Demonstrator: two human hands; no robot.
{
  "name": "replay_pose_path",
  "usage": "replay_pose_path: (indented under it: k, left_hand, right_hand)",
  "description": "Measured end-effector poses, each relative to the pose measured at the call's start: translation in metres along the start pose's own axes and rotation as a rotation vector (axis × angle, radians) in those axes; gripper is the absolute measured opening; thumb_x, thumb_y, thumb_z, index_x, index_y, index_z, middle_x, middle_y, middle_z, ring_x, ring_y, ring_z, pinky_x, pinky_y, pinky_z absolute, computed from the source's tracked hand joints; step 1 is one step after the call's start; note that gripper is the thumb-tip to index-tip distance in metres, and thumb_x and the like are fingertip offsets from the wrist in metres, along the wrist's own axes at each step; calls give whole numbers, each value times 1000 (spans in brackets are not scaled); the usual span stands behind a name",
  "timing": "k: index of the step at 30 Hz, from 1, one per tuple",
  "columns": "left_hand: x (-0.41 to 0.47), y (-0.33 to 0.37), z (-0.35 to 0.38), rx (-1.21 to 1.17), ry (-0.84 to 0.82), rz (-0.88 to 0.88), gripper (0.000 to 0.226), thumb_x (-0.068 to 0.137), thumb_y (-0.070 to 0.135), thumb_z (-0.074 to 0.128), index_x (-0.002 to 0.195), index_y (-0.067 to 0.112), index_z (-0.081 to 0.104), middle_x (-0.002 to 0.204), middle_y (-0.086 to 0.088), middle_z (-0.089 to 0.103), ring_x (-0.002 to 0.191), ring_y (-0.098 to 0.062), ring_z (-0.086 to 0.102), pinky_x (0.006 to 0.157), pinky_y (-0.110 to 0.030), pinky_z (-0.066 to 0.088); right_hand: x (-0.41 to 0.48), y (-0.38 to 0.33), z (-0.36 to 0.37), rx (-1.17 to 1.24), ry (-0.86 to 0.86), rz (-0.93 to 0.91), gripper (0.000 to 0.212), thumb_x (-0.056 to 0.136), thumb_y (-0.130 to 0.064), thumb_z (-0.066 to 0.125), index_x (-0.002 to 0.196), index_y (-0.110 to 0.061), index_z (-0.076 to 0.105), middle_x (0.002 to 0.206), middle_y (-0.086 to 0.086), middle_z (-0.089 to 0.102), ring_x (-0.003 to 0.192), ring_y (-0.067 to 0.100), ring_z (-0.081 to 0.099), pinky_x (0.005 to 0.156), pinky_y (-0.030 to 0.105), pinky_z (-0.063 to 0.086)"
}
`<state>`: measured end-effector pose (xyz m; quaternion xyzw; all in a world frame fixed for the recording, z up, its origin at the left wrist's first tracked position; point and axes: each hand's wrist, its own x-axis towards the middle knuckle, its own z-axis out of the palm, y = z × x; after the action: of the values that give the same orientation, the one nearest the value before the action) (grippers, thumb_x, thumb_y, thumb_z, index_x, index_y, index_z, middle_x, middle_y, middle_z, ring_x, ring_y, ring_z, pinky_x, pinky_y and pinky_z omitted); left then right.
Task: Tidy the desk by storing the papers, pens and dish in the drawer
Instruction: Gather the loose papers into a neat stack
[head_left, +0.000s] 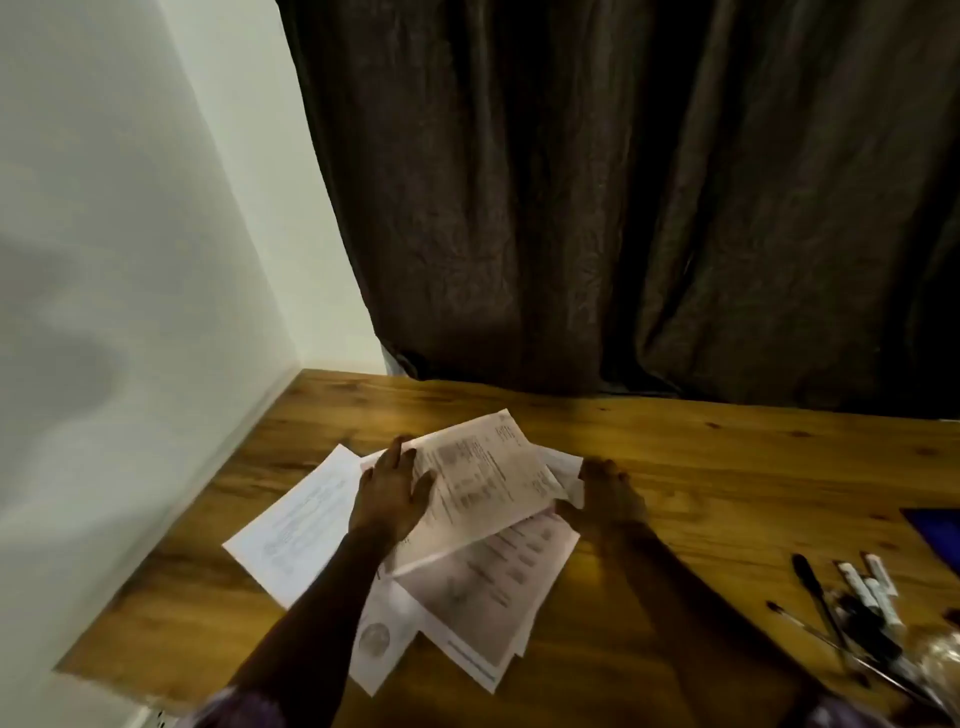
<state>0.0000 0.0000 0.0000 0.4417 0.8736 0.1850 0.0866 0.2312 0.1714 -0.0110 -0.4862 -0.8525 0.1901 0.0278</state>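
Wooden desk (675, 441) was strewn with overlapping papers (483, 571). The left hand (395, 488) was laid spread on their 9 o'clock side and the right hand (608, 493) set against the 3 o'clock edge, its grip too blurred to be told, likely so the sheets could be squared together. Pens (857, 597) were seen at 4 o'clock.

Desk (675, 457) glossy wood – papers (483, 478) matt – curtain (623, 208) crinkled cloth.
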Motion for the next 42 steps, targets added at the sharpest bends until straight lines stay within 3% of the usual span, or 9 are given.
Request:
replay_pose_path:
  k: [6, 11, 16, 20, 24, 28, 32, 35, 42]
  left_hand:
    - [37, -30, -6, -5, -119, -32, 59, 99, 47, 42, 148, 19, 26, 158, -5, 25, 147, -28, 23, 118, -57, 10]
    - [63, -49, 1, -46, -192, -33, 72, 88, 57, 50, 148, 24, 28, 146, -4, 46, 137, -30, 39, 114, -60, 24]
    - [71, -44, 0, 24, -125, 2, 65, 93, 32, 57, 150, 17, 29, 149, -9, 41, 139, -32, 34, 114, -52, 23]
    - [81, -49, -1, -129, -30, 35, 22, 94, 17, 55, 116, 17, 61, 120, -8, 61, 113, -27, 57, 90, -38, 47]
    - [80, -50, -10, -358, 65, -36, 12, 93, 10, 57, 90, 21, 61, 100, -4, 60, 95, -24, 61, 79, -32, 49]
    - [59, -38, -18, -591, -67, -58, 14, 91, 21, 66, 91, 23, 52, 86, 9, 54, 82, -14, 57, 71, -25, 46]
    - [42, -32, -15, -692, -335, 13, 28, 85, 24, 74, 110, 22, 62, 102, 8, 67, 92, -9, 65, 66, -15, 50]
    - [37, -27, -13, -696, -491, -20, 28, 87, 26, 71, 114, 18, 65, 106, 4, 69, 97, -13, 66, 67, -21, 54]
    - [21, -31, -12, -940, -283, -167, 18, 99, 23, 54, 115, 20, 61, 107, 0, 67, 103, -23, 63, 85, -37, 49]
  right_hand:
    - [-1, -4, 21, 90, -11, 180, 69, 83, -47, 66, 143, -31, 35, 145, 5, 37, 129, 30, 41, 101, 43, 46]
    - [-7, -10, 23, 195, 60, 243, 71, 81, -39, 71, 143, -30, 38, 135, 1, 56, 123, 28, 53, 98, 44, 50]
    - [-15, -10, 25, 453, 203, 291, 65, 79, -18, 76, 137, -19, 47, 126, 5, 64, 114, 30, 62, 89, 44, 54]
    - [-15, -1, 25, 686, 272, 345, 54, 79, -11, 76, 128, -12, 54, 119, 7, 67, 109, 30, 64, 84, 43, 55]
    - [-11, 17, 26, 793, 247, 283, 22, 87, -11, 70, 108, -15, 68, 113, 9, 71, 99, 29, 69, 84, 54, 57]
    - [-14, 21, 22, 907, 255, 268, 17, 91, -11, 64, 98, -25, 64, 105, 5, 70, 92, 25, 69, 80, 52, 58]
    - [-15, 29, 19, 953, 266, 229, 17, 92, -9, 62, 108, -14, 65, 106, 6, 70, 89, 20, 69, 71, 38, 59]
    - [-12, 34, 20, 952, 243, 233, 19, 92, -10, 61, 111, -11, 66, 107, 8, 71, 91, 25, 70, 76, 46, 60]
    - [-16, 45, 25, 915, 224, 217, 20, 92, -16, 63, 111, -14, 66, 109, 10, 72, 96, 30, 70, 83, 57, 57]
